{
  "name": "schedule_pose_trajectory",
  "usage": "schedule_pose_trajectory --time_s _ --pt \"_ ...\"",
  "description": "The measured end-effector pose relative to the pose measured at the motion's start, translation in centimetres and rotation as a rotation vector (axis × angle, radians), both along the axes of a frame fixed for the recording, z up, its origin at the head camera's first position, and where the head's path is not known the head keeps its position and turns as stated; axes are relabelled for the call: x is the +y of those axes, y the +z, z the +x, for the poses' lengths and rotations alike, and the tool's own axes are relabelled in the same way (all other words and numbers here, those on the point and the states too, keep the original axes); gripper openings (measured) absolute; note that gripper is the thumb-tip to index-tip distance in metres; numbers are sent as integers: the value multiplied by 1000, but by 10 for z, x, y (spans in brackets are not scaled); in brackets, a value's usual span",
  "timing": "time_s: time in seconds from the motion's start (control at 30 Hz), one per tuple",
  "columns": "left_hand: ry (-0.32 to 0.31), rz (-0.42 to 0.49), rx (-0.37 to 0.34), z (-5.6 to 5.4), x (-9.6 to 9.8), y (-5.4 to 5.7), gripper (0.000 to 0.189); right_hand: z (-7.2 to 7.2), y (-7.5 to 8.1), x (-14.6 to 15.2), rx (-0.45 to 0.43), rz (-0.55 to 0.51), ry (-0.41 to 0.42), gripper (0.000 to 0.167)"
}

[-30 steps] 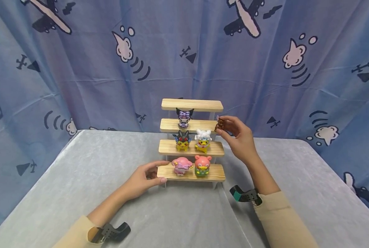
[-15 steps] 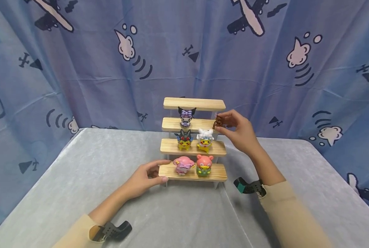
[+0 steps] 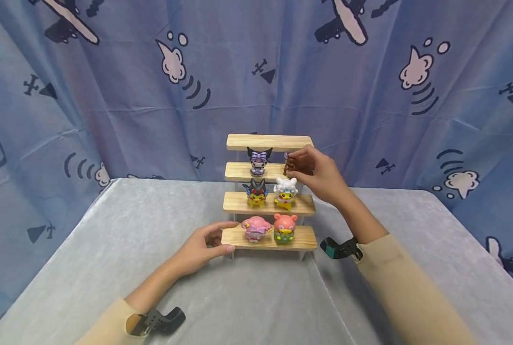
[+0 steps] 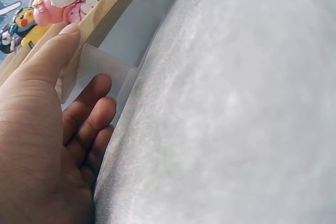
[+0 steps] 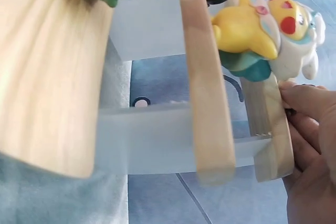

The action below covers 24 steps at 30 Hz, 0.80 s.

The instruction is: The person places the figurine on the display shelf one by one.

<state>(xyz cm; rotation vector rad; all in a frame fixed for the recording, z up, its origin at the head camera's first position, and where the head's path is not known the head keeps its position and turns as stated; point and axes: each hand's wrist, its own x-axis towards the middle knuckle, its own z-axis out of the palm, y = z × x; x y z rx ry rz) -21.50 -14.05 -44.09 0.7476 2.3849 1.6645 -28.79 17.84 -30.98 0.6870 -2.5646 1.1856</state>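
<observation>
A tiered display stand with wooden shelves stands on the table. At its lower left end my left hand holds the bottom shelf, thumb on the wood and fingers curled below it. My right hand pinches a small brown figurine over the right part of the second shelf from the top. Left of it on that shelf is a black-and-purple figurine. One shelf down are a dark-hooded yellow figurine and a white-hooded yellow one. The bottom shelf bears a pink figurine and a red-and-green one.
The top shelf rises above the right fingers. Translucent side supports carry the shelves. A grey cloth covers the table, and a blue patterned curtain hangs close behind the stand.
My right hand has moved left with the brown figurine, from the right end of the second shelf from the top further in over it. The left hand keeps its hold on the bottom shelf.
</observation>
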Motion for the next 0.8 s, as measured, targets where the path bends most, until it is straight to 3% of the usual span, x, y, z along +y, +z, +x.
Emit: schedule_pose_trajectory --time_s 0.47,0.8 --pt "-8 5 -10 -1 0 1 55 -3 -14 -6 51 -103 4 41" --pt "-21 5 19 -3 2 0 55 -4 -6 8 59 -106 58 48"
